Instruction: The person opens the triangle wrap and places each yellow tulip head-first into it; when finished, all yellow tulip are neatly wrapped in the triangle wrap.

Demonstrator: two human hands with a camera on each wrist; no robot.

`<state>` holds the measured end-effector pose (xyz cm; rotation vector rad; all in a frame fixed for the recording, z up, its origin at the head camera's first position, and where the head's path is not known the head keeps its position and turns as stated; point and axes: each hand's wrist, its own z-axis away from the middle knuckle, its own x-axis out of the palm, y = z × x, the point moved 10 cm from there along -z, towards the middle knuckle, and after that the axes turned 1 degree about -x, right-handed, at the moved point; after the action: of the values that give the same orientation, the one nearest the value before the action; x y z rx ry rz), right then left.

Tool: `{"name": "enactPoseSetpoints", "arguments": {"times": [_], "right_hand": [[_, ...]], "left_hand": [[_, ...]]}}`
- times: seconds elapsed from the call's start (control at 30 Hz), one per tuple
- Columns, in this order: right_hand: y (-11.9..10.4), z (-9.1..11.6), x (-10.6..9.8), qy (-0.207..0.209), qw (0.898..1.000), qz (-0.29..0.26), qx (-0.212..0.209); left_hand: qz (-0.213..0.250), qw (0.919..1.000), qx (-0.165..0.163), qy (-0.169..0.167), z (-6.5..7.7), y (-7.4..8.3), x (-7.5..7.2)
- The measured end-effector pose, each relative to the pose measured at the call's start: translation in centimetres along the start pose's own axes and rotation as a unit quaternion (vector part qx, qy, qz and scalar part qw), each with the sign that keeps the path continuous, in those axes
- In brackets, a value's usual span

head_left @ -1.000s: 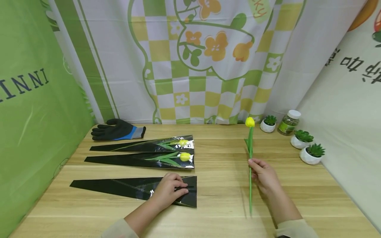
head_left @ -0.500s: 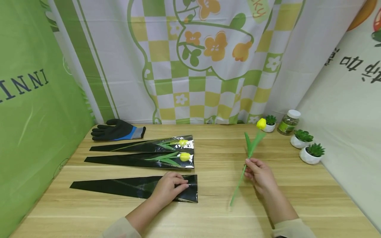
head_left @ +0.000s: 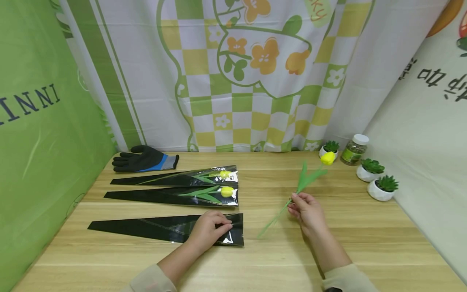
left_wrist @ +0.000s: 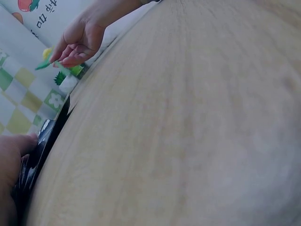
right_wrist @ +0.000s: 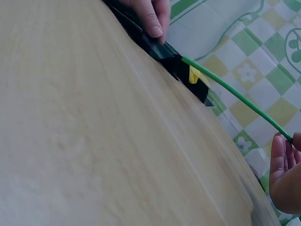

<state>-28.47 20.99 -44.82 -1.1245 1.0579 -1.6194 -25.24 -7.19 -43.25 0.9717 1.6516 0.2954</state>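
My right hand [head_left: 308,213] pinches the thin green stem of a yellow tulip [head_left: 327,158] over the table, right of the sleeves. The flower points up and right; the stem's lower end slants toward the left hand. At the nearest black flower sleeve [head_left: 146,228], my left hand [head_left: 209,231] holds the film near the wide right end, thumb and fingers bent together. The right wrist view shows the tulip's stem [right_wrist: 235,94] reaching toward this sleeve's end [right_wrist: 162,49]. Behind it lie two more black sleeves, each with a yellow tulip [head_left: 227,192] inside.
A black and blue work glove [head_left: 146,159] lies at the back left of the wooden table [head_left: 277,267]. Small potted succulents [head_left: 383,189] and a white-lidded jar [head_left: 354,150] stand at the back right. A patterned curtain [head_left: 233,105] hangs behind the table.
My right hand has moved left with the tulip, turning it from upright in view to a slant, stem end leftward. The nearest sleeve's right end has shifted slightly away from me under the left hand.
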Motion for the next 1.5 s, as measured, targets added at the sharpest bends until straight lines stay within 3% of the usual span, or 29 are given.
{"name": "enactPoseSetpoints", "arguments": {"times": [0.23, 0.47, 0.8, 1.03, 1.5], "right_hand": [[0.4, -0.1, 0.8, 0.02, 0.999, -0.031, -0.02], [0.6, 0.2, 1.3, 0.023, 0.999, -0.03, -0.027], [2.5, 0.9, 3.0, -0.001, 1.0, -0.001, -0.003], [3.7, 2.1, 5.0, -0.023, 0.999, 0.031, 0.005], [5.1, 3.2, 7.1, -0.034, 0.999, 0.008, 0.023]], "left_hand": [[0.004, 1.0, -0.006, 0.001, 0.0, 0.0, -0.2], [-0.006, 0.9995, 0.02, 0.022, -0.1, 0.4, -0.7], [0.004, 0.9992, 0.002, 0.039, 0.1, 0.1, -0.7], [0.008, 0.9988, 0.013, 0.047, 0.2, 0.2, -0.7], [0.003, 0.9993, 0.01, 0.036, 0.2, -0.1, -0.3]]}}
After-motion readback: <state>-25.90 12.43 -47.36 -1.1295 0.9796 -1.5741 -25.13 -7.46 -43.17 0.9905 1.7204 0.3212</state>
